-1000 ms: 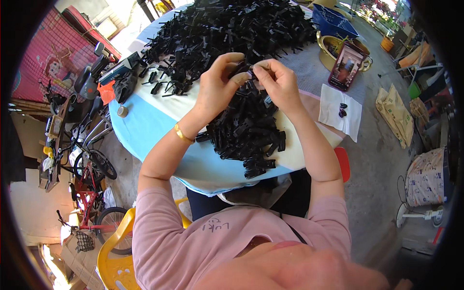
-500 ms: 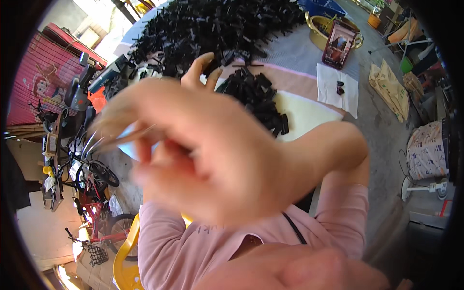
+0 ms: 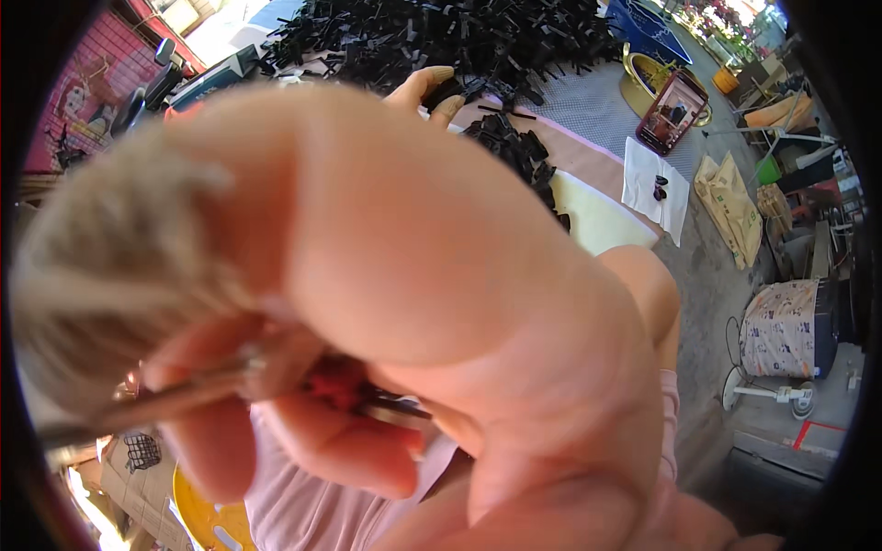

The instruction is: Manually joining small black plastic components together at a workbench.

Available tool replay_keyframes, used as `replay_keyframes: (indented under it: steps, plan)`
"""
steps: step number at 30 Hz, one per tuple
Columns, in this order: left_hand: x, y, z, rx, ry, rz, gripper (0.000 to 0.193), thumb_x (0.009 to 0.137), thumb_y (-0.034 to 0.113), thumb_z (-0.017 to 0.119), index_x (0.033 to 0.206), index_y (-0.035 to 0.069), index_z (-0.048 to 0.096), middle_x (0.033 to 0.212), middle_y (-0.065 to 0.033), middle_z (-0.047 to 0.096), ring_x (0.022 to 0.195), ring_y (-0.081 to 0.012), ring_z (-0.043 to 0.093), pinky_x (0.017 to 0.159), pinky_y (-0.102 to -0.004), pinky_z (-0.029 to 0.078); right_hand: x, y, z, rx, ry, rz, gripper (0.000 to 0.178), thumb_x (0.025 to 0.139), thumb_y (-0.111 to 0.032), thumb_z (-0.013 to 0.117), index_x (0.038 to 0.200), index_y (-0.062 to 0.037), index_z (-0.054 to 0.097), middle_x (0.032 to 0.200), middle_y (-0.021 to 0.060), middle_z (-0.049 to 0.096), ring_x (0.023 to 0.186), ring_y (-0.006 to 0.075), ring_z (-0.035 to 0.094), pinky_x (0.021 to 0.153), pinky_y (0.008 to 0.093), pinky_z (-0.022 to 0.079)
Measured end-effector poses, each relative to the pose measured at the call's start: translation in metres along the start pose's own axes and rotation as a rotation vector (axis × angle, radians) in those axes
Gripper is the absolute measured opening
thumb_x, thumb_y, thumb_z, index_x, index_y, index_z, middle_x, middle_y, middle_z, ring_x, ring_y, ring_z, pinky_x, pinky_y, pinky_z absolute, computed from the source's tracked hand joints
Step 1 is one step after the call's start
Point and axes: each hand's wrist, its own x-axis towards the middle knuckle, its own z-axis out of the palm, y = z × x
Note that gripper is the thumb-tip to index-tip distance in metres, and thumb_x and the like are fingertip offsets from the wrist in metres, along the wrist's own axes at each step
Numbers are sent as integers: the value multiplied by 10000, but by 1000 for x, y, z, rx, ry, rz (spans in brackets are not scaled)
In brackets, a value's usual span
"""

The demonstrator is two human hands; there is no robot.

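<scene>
My right hand [image 3: 395, 239], very large and close, is raised across the middle of the view. Its fingers are curled round a thin metal tool [image 3: 188, 395]; blur hides its exact kind. Something red [image 3: 340, 381] shows in the palm. A blurred tan, frayed-looking covering [image 3: 119, 266] is at the fingers' left side. Beyond it, my left hand [image 3: 425, 92] rests at the near edge of a big heap of short black strips [image 3: 459, 41]. Its thumb and finger, with covered tips, close round a small black piece [image 3: 445, 91]. A smaller black pile [image 3: 519, 147] lies beside it.
On the table, a phone [image 3: 673, 112] leans against a brass-coloured pot [image 3: 638, 87], near a blue tray [image 3: 648, 28]. A white tissue [image 3: 654, 188] holds small dark items. Paper bags [image 3: 730, 207] lie on the floor at right. A yellow chair [image 3: 207, 510] stands lower left.
My right hand has come much nearer the camera, with the metal tool still in its fingers. The view has shifted slightly. My left hand stays by the heap.
</scene>
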Motion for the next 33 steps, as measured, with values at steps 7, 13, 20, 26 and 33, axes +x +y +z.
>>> replay_keyframes:
  steps: [7, 13, 20, 26, 33]
  plan:
    - [3, -1, 14, -39, -6, 43, 345, 745, 119, 685, 1058, 26, 574, 959, -104, 642, 871, -178, 628, 760, -272, 471, -29, 14, -30, 282, -111, 182, 496, 694, -159, 694, 1087, 63, 489, 882, 117, 556, 617, 79, 522, 475, 164, 378]
    - [1, 3, 5, -71, -135, 124, 282, 719, 110, 662, 985, 46, 595, 897, -122, 633, 812, -255, 617, 708, -314, 484, -18, 21, -87, -518, 53, -243, 315, 760, -13, 618, 1061, 17, 533, 828, 42, 579, 601, 27, 476, 473, 160, 350]
    - [1, 16, 4, -255, -395, 409, 204, 714, 98, 642, 909, 42, 622, 887, -115, 622, 846, -284, 585, 741, -340, 473, 55, 58, -250, -1412, 456, -227, 160, 739, -108, 672, 876, -31, 639, 769, 51, 641, 670, 88, 592, 616, 214, 458]
    - [-6, 22, 4, -239, -597, 423, 205, 758, 153, 645, 905, 12, 627, 918, -147, 598, 870, -296, 574, 778, -348, 458, 71, 112, -289, -1850, 415, 41, 251, 708, -278, 661, 803, -46, 654, 790, 145, 631, 748, 300, 617, 682, 374, 490]
    - [-2, 10, 10, -300, -299, 125, 164, 799, 123, 608, 899, -6, 631, 867, -113, 643, 801, -210, 609, 736, -299, 469, 69, 106, -298, -1918, 382, 234, 194, 669, -201, 623, 789, -51, 652, 828, 151, 626, 806, 315, 610, 720, 400, 489]
